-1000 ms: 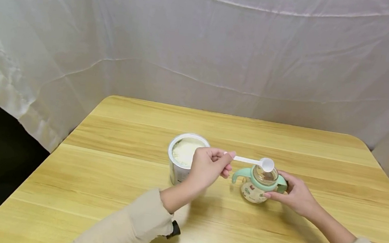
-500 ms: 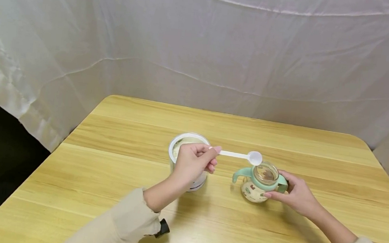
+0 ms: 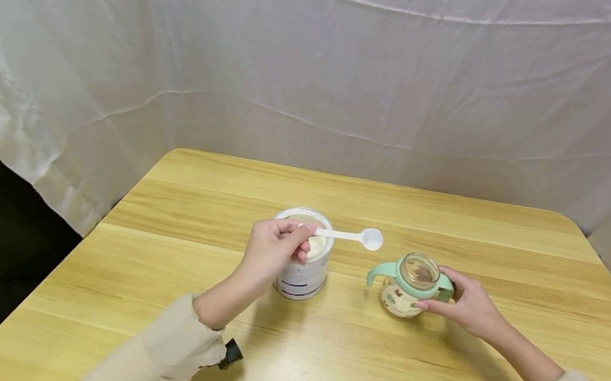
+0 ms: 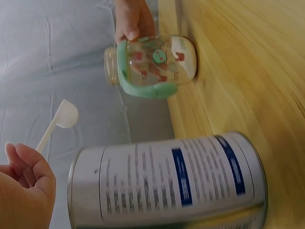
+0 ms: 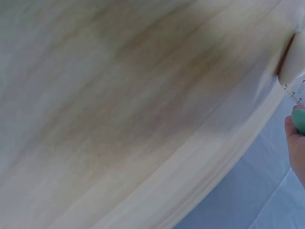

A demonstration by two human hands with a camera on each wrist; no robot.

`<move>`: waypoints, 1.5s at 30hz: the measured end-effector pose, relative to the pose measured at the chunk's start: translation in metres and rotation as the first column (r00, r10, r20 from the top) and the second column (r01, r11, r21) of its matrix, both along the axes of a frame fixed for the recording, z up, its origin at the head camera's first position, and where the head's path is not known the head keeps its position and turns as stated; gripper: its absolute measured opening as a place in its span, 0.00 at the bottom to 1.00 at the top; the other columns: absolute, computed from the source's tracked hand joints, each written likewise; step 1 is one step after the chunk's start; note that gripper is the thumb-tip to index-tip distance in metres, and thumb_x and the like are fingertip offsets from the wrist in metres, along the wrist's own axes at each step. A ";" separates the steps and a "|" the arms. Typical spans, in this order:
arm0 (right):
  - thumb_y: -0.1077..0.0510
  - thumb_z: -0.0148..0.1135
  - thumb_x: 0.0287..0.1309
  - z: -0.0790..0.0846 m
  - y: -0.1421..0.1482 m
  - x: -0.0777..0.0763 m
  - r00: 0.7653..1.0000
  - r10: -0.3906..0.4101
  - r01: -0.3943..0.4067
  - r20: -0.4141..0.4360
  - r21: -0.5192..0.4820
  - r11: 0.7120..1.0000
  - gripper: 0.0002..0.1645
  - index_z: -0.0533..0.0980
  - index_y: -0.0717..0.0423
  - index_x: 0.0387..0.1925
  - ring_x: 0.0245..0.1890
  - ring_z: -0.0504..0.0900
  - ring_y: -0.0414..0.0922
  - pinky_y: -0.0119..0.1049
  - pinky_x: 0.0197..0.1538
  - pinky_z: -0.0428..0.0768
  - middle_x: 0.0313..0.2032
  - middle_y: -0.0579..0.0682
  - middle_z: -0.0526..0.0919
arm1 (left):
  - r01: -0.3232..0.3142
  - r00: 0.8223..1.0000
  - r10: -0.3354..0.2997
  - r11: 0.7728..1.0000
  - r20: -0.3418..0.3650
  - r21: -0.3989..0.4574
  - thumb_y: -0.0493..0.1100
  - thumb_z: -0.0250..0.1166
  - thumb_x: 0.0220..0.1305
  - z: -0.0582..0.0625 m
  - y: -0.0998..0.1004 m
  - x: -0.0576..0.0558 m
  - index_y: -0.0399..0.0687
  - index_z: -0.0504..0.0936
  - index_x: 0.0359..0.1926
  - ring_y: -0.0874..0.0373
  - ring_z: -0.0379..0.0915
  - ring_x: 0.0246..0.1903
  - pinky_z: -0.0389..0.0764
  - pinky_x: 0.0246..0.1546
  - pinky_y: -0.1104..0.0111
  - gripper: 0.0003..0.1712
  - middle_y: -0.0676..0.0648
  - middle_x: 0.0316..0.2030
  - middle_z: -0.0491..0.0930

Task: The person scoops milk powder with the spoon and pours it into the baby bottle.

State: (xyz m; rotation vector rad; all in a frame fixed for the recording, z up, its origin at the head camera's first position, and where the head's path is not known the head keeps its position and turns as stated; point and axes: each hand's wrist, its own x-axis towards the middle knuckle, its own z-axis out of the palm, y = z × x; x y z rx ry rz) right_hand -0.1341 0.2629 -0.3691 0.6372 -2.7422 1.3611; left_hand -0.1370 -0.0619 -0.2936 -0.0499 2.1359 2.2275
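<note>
My left hand [image 3: 272, 248] pinches the handle end of a white measuring scoop [image 3: 371, 239], held above a tin of pale powder [image 3: 301, 279]. The scoop's bowl sticks out to the right, past the tin's rim; in the left wrist view the scoop [image 4: 66, 114] shows a rounded bowl. My right hand [image 3: 468, 304] grips a clear baby bottle [image 3: 400, 301] by its right green handle. The bottle stands uncapped on the table, and the left wrist view shows white powder lying in the bottom of the bottle [image 4: 159, 62]. The right wrist view catches only the bottle's edge.
The wooden table [image 3: 190, 302] carries the tin [image 4: 167, 181] and the bottle, with a gap between them. Grey-white cloth [image 3: 316, 75] hangs behind the table's far edge and down its sides.
My left hand has moved left with the scoop, from over the bottle's mouth back over the tin. The right hand and bottle have stayed in place.
</note>
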 end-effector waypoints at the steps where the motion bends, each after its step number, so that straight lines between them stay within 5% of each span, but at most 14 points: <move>1: 0.65 0.71 0.43 0.000 0.000 0.000 1.000 0.006 -0.006 0.001 -0.003 1.000 0.34 0.70 0.68 0.54 0.37 0.77 0.25 0.22 0.37 0.79 0.40 0.25 0.76 | -0.004 1.000 0.004 1.000 0.005 0.001 0.37 0.60 0.62 0.000 -0.003 0.000 0.23 0.77 0.33 0.66 0.68 0.14 0.76 0.19 0.79 0.14 0.55 0.13 0.72; 14: 0.66 0.71 0.43 0.000 0.003 -0.001 1.000 0.015 -0.015 -0.007 0.005 1.000 0.33 0.70 0.68 0.54 0.37 0.76 0.25 0.22 0.37 0.78 0.39 0.23 0.76 | -0.075 0.997 0.074 0.997 0.031 0.027 0.37 0.60 0.62 -0.002 -0.037 0.001 0.22 0.75 0.34 0.67 0.68 0.16 0.78 0.21 0.78 0.15 0.55 0.14 0.73; 23: 0.64 0.74 0.39 0.003 0.003 -0.001 1.000 -0.009 0.010 -0.024 0.027 1.000 0.37 0.70 0.68 0.55 0.39 0.75 0.23 0.19 0.38 0.77 0.42 0.34 0.79 | -0.131 0.989 0.130 0.991 0.066 -0.003 0.39 0.61 0.62 -0.006 -0.057 0.001 0.33 0.76 0.30 0.66 0.69 0.17 0.79 0.22 0.76 0.11 0.55 0.15 0.73; 33: 0.72 0.69 0.41 0.019 -0.006 -0.007 0.994 0.074 -0.082 -0.078 -0.118 0.990 0.42 0.61 0.74 0.59 0.53 0.68 0.19 0.10 0.53 0.67 0.53 0.22 0.69 | -0.188 0.982 0.190 0.980 0.022 -0.072 0.40 0.61 0.62 -0.013 -0.068 0.004 0.30 0.77 0.31 0.66 0.70 0.16 0.80 0.22 0.76 0.13 0.53 0.15 0.75; 45: 0.81 0.65 0.37 0.053 -0.034 -0.012 0.975 0.118 -0.173 -0.186 -0.312 0.934 0.42 0.60 0.78 0.58 0.58 0.71 0.30 0.16 0.60 0.66 0.56 0.36 0.74 | -0.262 0.965 0.258 0.955 -0.042 -0.141 0.38 0.61 0.61 -0.018 -0.066 0.002 0.27 0.78 0.30 0.66 0.71 0.14 0.80 0.20 0.75 0.13 0.55 0.13 0.75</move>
